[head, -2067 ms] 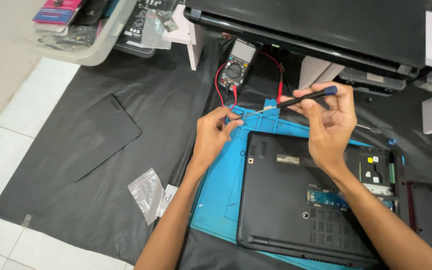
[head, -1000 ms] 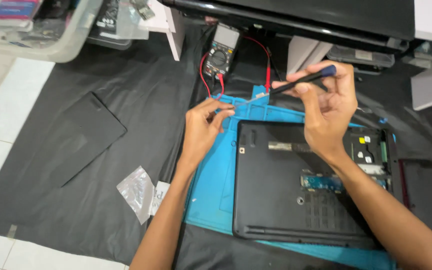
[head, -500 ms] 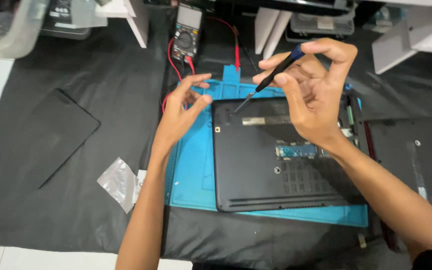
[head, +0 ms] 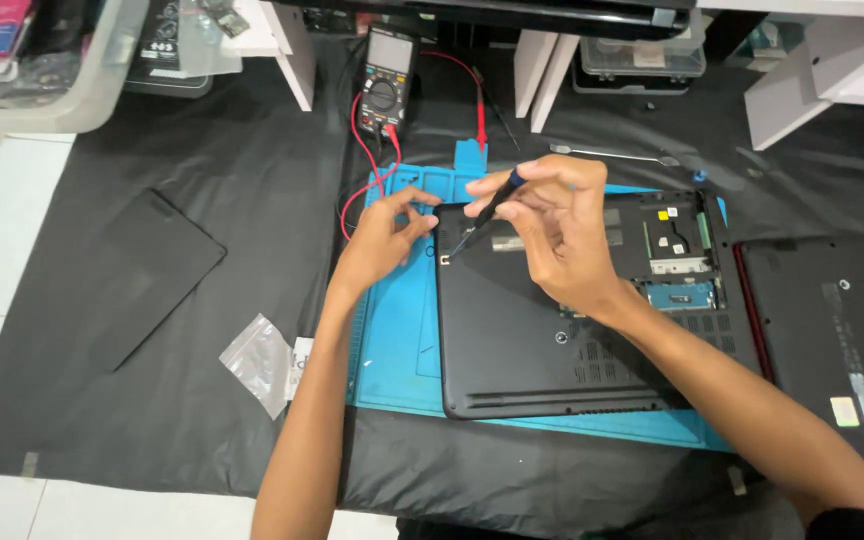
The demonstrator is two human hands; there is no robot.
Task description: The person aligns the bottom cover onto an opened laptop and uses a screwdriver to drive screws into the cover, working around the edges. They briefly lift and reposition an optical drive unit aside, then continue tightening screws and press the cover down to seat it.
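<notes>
A black laptop lies upside down on a blue work mat, with part of its base open at the far right, showing boards. My right hand holds a thin black screwdriver tilted down, its tip at the laptop's far left corner. My left hand rests on the mat just left of that corner, fingers curled with thumb and forefinger close together; whether it pinches something small I cannot see.
A multimeter with red leads stands behind the mat. A flat black cover panel and a small clear bag lie at the left on the black cloth. Another black laptop shell lies at the right. White legs and bins stand at the back.
The screwdriver has come down from being held level above the mat to pointing at the laptop's far left corner. My left hand has moved closer to that corner. The view shifted.
</notes>
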